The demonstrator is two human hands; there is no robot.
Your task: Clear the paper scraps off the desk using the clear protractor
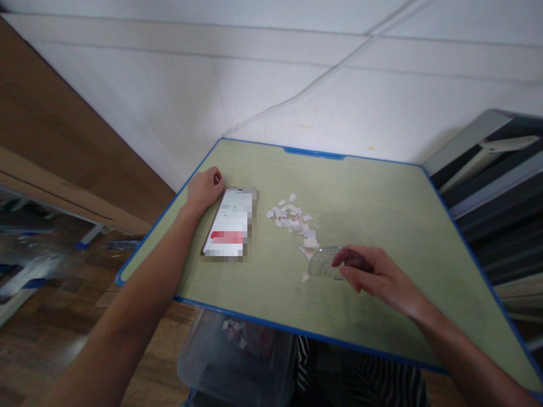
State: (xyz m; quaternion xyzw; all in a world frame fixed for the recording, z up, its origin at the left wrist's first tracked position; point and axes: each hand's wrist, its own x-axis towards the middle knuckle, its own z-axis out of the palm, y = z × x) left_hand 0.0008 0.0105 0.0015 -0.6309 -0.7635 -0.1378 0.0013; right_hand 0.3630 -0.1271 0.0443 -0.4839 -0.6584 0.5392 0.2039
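My right hand [369, 271] is closed on a clear protractor [321, 263], gripping it at its right end between thumb and fingers. The protractor is low over the table, its curved edge beside a scatter of small torn paper scraps [294, 218]. One scrap lies alone just left of its lower corner. Curled into a loose fist, my left hand [206, 187] rests on the table's left side, with no object visible in it. Right by it lies a phone [228, 220], its screen lit with timer digits and a red bar, part of it blurred out.
The pale green table [382, 198] has a blue rim and stands against a white wall. Below its front edge, a clear plastic bin [203, 356] holds more paper scraps. Dark folded panels [500, 186] lean at the right; a brown wooden panel [63, 113] stands left.
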